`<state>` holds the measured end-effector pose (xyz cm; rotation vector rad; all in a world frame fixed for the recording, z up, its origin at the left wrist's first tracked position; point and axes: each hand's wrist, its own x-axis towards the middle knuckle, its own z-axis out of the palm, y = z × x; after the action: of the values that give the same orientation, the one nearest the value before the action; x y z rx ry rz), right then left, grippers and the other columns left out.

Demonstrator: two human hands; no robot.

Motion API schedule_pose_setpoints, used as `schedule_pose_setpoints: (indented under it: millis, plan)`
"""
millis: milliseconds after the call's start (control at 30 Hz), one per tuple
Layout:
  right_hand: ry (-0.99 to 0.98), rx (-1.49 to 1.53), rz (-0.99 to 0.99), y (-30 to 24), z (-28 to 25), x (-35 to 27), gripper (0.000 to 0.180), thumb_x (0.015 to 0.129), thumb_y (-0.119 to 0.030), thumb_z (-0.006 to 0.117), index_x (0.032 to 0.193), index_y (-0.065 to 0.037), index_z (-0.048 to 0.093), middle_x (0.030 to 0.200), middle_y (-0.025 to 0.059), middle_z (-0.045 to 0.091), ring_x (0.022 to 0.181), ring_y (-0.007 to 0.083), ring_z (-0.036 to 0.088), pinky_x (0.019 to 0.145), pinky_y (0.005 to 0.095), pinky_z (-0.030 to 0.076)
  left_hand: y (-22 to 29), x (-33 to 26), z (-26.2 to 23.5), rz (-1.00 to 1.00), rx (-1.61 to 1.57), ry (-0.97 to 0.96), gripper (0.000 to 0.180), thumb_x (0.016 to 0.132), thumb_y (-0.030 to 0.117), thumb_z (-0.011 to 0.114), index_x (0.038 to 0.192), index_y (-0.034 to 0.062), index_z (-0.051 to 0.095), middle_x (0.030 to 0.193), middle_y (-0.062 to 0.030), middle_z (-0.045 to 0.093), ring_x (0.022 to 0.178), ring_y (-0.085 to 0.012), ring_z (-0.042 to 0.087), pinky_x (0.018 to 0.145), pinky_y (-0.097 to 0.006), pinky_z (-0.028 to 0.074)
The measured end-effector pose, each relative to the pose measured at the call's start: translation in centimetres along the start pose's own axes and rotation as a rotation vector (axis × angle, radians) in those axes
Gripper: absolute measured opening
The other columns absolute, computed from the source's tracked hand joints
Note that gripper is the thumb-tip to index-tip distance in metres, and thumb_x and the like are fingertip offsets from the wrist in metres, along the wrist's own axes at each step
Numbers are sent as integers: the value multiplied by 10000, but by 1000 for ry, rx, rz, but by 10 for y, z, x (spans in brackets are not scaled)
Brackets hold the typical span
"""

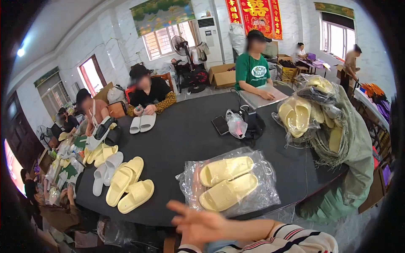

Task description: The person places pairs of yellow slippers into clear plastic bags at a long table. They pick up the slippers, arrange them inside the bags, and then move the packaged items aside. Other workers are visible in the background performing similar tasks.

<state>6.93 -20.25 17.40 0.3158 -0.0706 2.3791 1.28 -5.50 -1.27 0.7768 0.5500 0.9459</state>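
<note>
A pair of pale yellow slippers point(228, 192) lies side by side in a clear plastic bag point(268, 185) on the black table before me. My right hand point(206, 223) is just off the table's near edge, below the bag's lower left corner, blurred, its fingers stretched out to the left and holding nothing I can see. My left hand point(189, 237) is right beneath it, overlapped by it, and its fingers are hidden. To the left, a yellow slipper point(136, 196) lies beside other loose yellow slippers point(120, 181) and a pair of grey slippers point(105, 172).
At the right, bagged yellow slippers point(296, 114) are heaped on the table beside a large green woven sack point(356, 139). A phone point(220, 125) and a small plastic bag point(236, 125) lie mid-table. Across it, one co-worker point(147, 95) handles light slippers; another point(254, 69) has a flat plastic bag.
</note>
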Motion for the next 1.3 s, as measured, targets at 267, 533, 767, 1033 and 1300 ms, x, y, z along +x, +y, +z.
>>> schedule_pose_setpoints:
  millis: [267,533,767,1033,1300]
  plan:
    - [-87,-300,-978,-236,12,-147,141,958,-146,554,1087,-166,609,677,-49,427,602,85,427,616,254,397,4,30,15,-10,55,-20,549,1029,415,386,1385,-2,423,1393,-163,490,1257,-265,494,1072,-407,402]
    - [189,62,-1098,-317,-84,-283,155,928,-219,574,905,-65,573,776,22,530,671,161,517,642,314,432,11,39,21,-5,90,6,515,1036,388,366,1364,-3,429,1393,-184,481,1262,-283,491,1076,-432,405]
    - [126,-46,-1072,-313,-77,-285,176,942,-214,559,942,-42,595,809,34,553,714,176,534,672,331,442,67,103,42,-81,-83,-98,486,1042,365,348,1347,-4,434,1392,-202,474,1267,-299,489,1080,-453,407]
    - [0,-73,-1148,-307,-69,-291,202,960,-236,545,1026,-60,618,833,26,577,724,159,549,663,321,447,111,76,-38,-92,-252,161,736,1002,521,373,1466,-40,269,1481,-258,354,1349,-389,386,1105,-521,352]
    - [81,-130,-1152,-321,-85,-294,218,964,-242,537,1065,-74,630,887,49,622,751,168,577,670,326,465,90,29,-97,42,213,194,470,960,276,565,1262,-71,468,1208,-240,564,1107,-364,570,977,-499,462]
